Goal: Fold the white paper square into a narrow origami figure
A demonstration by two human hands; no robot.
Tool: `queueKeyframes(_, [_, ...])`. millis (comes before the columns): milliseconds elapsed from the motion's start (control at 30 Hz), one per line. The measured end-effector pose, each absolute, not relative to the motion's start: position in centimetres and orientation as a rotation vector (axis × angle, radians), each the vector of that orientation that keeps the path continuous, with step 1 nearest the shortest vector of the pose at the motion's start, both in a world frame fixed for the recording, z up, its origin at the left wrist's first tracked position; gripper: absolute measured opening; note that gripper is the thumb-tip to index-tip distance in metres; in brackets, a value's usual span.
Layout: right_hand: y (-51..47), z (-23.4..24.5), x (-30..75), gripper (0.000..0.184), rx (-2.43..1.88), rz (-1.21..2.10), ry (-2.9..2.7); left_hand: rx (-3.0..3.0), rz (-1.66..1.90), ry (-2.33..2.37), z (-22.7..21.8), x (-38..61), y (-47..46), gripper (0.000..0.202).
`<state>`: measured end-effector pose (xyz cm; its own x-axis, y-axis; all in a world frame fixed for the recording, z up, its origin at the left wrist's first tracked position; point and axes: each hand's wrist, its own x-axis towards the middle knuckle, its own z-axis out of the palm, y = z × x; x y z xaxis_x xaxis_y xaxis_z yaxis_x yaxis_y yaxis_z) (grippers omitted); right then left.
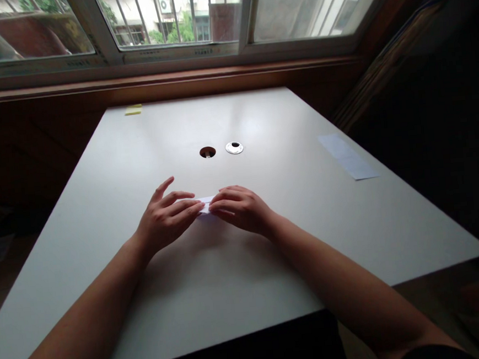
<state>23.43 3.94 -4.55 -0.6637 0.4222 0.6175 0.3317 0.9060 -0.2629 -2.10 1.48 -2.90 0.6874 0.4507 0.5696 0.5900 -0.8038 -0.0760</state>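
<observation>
A small folded piece of white paper [205, 202] is between my two hands over the middle of the white table. My left hand [165, 216] pinches its left end with thumb and fingertips, while the little finger sticks up and away. On the other end, the fingers of my right hand [241, 206] are closed, hiding much of the paper's right side. Both sets of fingertips are close together. The exact folds are too small to make out.
Beyond my hands the white table [183, 305] has a round hole [207, 152], with a metal ring cover [234, 148] beside it. A sheet of white paper [348, 157] lies near the right edge. Yellow tape [133, 109] marks the far left corner, below a window [172, 19].
</observation>
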Motion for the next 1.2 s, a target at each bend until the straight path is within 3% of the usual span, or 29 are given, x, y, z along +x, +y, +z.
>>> queueKeyframes(533, [3.34, -3.8, 23.32, 0.014, -0.43, 0.022, -2.297, -2.653, -0.938, -0.792, -2.75, -1.63, 0.87, 0.037])
queueKeyframes(1200, [3.01, -3.71, 23.13, 0.014, -0.595, 0.122, -2.316, -2.535, -0.891, -0.749, -2.33, -1.11, 0.5, 0.028])
